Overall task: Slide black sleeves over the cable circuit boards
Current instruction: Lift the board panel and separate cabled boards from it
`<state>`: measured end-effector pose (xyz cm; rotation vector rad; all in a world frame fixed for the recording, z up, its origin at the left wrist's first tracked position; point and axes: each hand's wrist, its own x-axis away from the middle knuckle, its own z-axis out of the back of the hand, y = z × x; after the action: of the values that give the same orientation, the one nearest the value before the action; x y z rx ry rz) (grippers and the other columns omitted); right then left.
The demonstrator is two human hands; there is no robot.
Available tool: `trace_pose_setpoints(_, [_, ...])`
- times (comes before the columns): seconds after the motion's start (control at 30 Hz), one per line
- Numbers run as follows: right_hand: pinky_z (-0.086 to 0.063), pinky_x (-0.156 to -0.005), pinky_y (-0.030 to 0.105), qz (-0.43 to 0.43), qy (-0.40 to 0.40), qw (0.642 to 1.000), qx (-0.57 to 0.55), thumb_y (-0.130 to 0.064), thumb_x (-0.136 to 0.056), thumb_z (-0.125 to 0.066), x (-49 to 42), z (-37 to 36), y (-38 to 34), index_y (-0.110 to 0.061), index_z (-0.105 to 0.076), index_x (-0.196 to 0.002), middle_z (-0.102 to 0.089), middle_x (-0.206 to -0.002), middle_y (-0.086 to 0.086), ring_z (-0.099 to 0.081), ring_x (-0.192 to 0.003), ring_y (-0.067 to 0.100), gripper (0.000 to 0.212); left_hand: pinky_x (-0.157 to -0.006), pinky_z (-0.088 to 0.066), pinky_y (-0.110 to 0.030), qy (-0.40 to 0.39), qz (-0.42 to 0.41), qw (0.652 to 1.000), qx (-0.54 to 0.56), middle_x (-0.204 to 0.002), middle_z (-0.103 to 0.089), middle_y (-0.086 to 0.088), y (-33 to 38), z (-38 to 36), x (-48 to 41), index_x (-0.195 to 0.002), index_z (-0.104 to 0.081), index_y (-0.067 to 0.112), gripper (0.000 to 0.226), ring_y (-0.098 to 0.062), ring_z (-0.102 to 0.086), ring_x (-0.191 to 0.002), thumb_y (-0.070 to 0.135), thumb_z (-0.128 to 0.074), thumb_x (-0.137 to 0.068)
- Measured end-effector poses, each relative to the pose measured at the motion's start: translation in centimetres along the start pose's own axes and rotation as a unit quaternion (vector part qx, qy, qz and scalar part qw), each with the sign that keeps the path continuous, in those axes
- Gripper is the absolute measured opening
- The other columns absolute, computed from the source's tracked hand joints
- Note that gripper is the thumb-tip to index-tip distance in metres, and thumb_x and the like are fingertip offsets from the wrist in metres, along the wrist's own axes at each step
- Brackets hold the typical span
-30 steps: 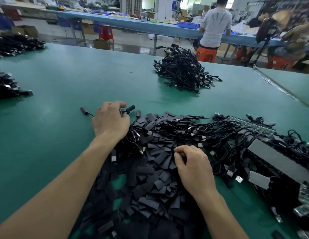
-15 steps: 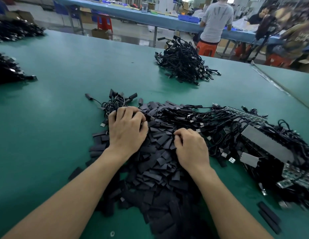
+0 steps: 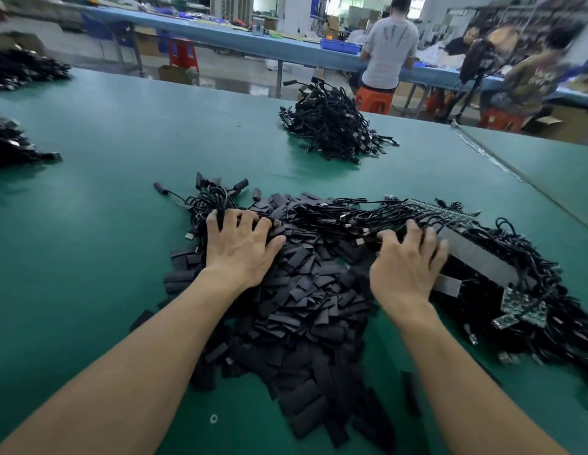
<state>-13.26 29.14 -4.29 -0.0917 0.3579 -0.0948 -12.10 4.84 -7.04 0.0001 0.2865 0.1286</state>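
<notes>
A heap of flat black sleeves covers the green table in front of me. Behind and to the right of it lies a tangle of black cables with small green circuit boards and grey strips. My left hand lies palm down at the heap's far left, its fingers curled into a bundle of cables. My right hand rests on the cables at the right, fingers spread and bent over them beside a grey strip.
A separate pile of black cables sits farther back in the middle. More dark piles lie at the left edge. A table seam runs along the right. People work at a blue bench beyond.
My right hand has moved right from the sleeve heap onto the cable tangle. My left hand stays near the heap's far left with fingers now dug into the cables.
</notes>
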Motion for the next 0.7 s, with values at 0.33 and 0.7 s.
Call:
trace_pose_setpoints(0.33, [-0.015,-0.114,0.065,-0.059,-0.069,0.995,0.043,-0.004,-0.083,-0.062,-2.8,1.6,1.6,-0.026,-0.052,-0.125,-0.024,-0.154,0.014,-0.013,-0.143,0.046,0.049,-0.113,-0.01,-0.056,-0.038,-0.006,0.999,-0.009,-0.145,-0.041,0.004,0.1,0.9,0.3,-0.133,-0.043,0.036,0.054,-0.024,-0.026,-0.135,0.067,-0.017,-0.098])
trace_pose_setpoints(0.7, [-0.029,-0.111,0.051,-0.036,0.014,0.999,-0.003,-0.019,-0.09,-0.056,-2.6,2.6,4.3,-0.022,-0.058,-0.132,-0.051,-0.138,0.012,-0.046,-0.126,0.037,0.042,-0.114,-0.008,-0.056,-0.027,-0.005,1.0,0.001,-0.146,-0.04,0.005,0.1,0.7,0.4,-0.134,-0.042,0.037,0.053,-0.023,-0.024,-0.137,0.066,-0.017,-0.098])
